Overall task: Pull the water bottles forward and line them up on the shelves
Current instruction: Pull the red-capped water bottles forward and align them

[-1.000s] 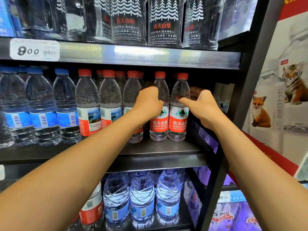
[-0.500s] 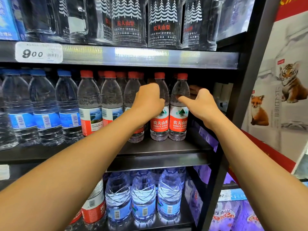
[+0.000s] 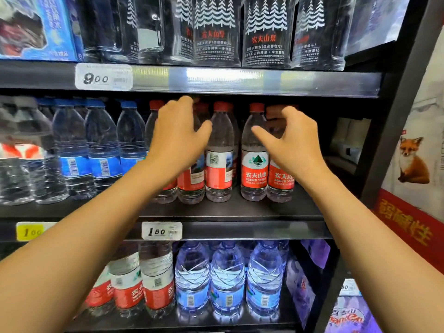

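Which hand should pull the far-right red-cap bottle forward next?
Right. The right hand hovers open directly in front of that bottle; the left hand is over the bottles further left, with two bottles between.

Toward the right end of the black middle shelf [image 3: 230, 210], clear bottles [image 3: 254, 152] carry red caps and red-and-white labels with a green mountain mark. Toward its left end, blue-capped bottles [image 3: 103, 145] wear blue labels. The price tags [image 3: 161, 230] are white and yellow
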`<state>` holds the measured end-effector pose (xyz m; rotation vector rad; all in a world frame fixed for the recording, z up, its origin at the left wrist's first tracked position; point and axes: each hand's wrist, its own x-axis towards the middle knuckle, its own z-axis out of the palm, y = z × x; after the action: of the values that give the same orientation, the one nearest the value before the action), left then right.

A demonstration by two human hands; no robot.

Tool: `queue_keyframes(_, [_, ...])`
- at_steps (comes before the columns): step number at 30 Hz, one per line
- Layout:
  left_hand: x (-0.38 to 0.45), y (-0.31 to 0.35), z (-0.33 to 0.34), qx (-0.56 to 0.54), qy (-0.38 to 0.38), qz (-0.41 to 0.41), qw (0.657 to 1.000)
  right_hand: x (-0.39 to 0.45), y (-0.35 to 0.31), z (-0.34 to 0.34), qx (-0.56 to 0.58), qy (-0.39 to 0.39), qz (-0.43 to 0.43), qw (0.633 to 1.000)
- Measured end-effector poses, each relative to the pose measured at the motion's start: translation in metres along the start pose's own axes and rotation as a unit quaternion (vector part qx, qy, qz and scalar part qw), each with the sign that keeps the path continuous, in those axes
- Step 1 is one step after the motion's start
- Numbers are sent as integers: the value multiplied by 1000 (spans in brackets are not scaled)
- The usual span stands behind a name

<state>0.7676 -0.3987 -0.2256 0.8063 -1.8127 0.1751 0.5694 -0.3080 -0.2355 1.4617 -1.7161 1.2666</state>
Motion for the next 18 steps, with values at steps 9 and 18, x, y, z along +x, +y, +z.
queue_keyframes(9, [-1, -34, -11, -13, -55, -81, 995, 14, -45, 41, -48, -51, -1, 998])
queue_keyframes(18, [24, -12, -11, 25, -159, -73, 984, 33, -59, 68, -85, -131, 77, 985])
